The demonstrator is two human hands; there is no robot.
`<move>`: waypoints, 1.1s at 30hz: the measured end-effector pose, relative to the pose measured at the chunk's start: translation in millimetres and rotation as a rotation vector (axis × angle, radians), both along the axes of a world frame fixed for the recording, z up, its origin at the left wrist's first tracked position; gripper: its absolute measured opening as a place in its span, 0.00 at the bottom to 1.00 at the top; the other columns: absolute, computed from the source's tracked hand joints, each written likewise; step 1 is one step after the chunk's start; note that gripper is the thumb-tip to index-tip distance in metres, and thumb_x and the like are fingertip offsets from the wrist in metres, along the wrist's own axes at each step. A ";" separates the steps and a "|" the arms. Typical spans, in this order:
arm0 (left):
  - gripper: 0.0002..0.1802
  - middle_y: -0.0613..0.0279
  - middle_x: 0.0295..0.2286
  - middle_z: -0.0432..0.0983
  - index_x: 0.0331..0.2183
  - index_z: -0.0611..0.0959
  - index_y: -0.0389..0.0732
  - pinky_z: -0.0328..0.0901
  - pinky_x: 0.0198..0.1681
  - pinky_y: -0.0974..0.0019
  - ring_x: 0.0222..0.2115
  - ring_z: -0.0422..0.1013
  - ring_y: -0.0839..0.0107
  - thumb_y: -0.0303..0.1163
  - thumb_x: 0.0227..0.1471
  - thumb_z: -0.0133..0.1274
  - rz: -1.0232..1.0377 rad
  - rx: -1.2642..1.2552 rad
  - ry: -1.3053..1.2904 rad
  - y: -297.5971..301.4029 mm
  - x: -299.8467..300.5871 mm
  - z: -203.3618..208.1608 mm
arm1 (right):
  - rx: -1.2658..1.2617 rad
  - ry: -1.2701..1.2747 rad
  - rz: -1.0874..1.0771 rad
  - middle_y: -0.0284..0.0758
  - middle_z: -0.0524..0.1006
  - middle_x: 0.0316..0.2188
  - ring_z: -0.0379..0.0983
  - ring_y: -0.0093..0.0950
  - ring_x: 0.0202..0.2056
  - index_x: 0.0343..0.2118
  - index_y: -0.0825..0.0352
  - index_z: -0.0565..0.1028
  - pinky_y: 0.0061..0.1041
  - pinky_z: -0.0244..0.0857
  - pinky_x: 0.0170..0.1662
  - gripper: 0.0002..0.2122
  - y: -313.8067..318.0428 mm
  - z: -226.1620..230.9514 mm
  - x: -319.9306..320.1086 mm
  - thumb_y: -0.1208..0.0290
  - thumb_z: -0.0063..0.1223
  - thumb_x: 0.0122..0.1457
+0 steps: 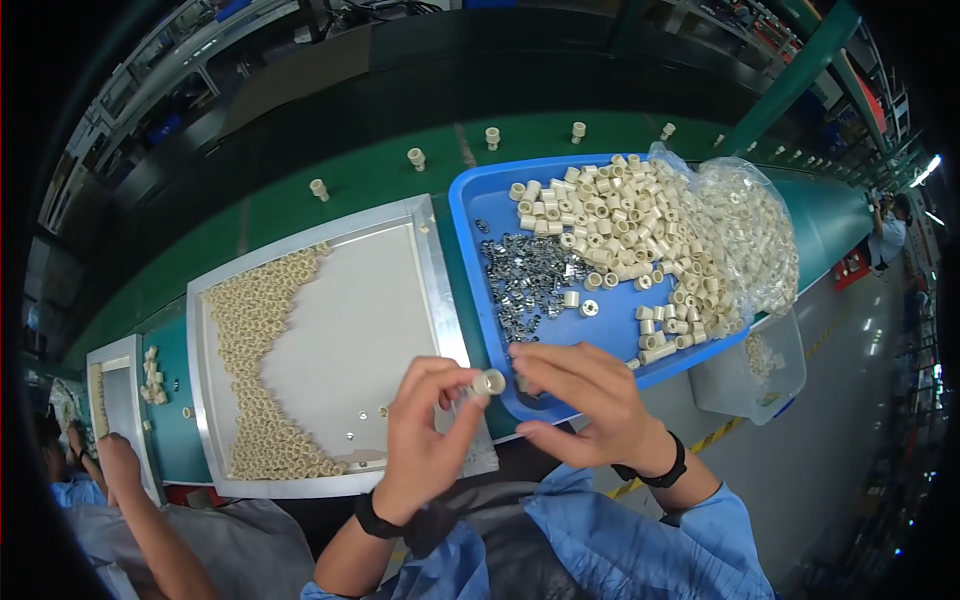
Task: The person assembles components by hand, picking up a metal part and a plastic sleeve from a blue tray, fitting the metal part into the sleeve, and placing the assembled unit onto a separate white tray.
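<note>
Between the thumb and fingers of my left hand (425, 430) is a small cream cylindrical socket (489, 382), its round opening facing up and right. My right hand (610, 405) hovers at the near left corner of the blue tray (470, 250), thumb and fingers apart; the fingertips partly hide what lies beneath them. Small shiny metal clips (528, 280) lie heaped at the tray's left side. Loose cream cylinders (615, 215) fill its far and right parts. Left of my hands, a metal-edged flat tray (440, 290) holds rows of packed cream rings (265, 370).
A clear plastic bag of cream parts (745, 230) rests on the tray's right end. Single sockets (416, 159) stand spaced along the green belt (360, 195) beyond. Below right is a translucent bin (715, 385). At far left, a co-worker's arm (140, 510) reaches beside another metal-edged tray (130, 360).
</note>
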State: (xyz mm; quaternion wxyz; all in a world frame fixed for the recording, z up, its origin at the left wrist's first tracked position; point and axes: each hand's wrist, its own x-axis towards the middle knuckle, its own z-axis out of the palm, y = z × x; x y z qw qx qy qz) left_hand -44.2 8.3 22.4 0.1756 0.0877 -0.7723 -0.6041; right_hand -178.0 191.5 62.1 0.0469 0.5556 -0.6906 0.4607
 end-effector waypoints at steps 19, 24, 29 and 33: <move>0.13 0.60 0.32 0.83 0.40 0.85 0.29 0.69 0.40 0.68 0.33 0.76 0.74 0.28 0.55 0.63 0.656 -0.483 -0.347 -403.2 -68.0 -50.7 | 0.092 -0.260 -0.198 0.45 0.82 0.41 0.80 0.32 0.33 0.50 0.73 0.78 0.30 0.72 0.41 0.18 62.7 -36.9 -39.1 0.82 0.60 0.54; 0.14 0.60 0.33 0.84 0.41 0.85 0.30 0.69 0.43 0.68 0.34 0.76 0.73 0.29 0.54 0.64 0.548 -0.413 -0.447 -423.8 -85.7 -75.9 | 0.138 -0.314 -0.271 0.44 0.82 0.39 0.79 0.31 0.33 0.50 0.73 0.78 0.29 0.72 0.40 0.18 68.4 -37.1 -42.7 0.82 0.59 0.55; 0.16 0.58 0.36 0.84 0.43 0.85 0.31 0.69 0.44 0.67 0.36 0.77 0.71 0.31 0.55 0.64 0.493 -0.455 -0.541 -428.7 -81.9 -70.4 | 0.157 -0.305 -0.280 0.44 0.82 0.40 0.79 0.31 0.33 0.50 0.73 0.78 0.29 0.72 0.39 0.17 62.0 -40.8 -52.0 0.82 0.59 0.56; 0.16 0.58 0.36 0.84 0.43 0.85 0.32 0.69 0.45 0.66 0.37 0.77 0.70 0.32 0.56 0.63 0.583 -0.533 -0.439 -403.4 -69.5 -46.1 | 0.238 -0.275 -0.304 0.43 0.81 0.42 0.79 0.33 0.36 0.51 0.71 0.78 0.30 0.72 0.42 0.17 62.3 -39.4 -55.8 0.81 0.60 0.56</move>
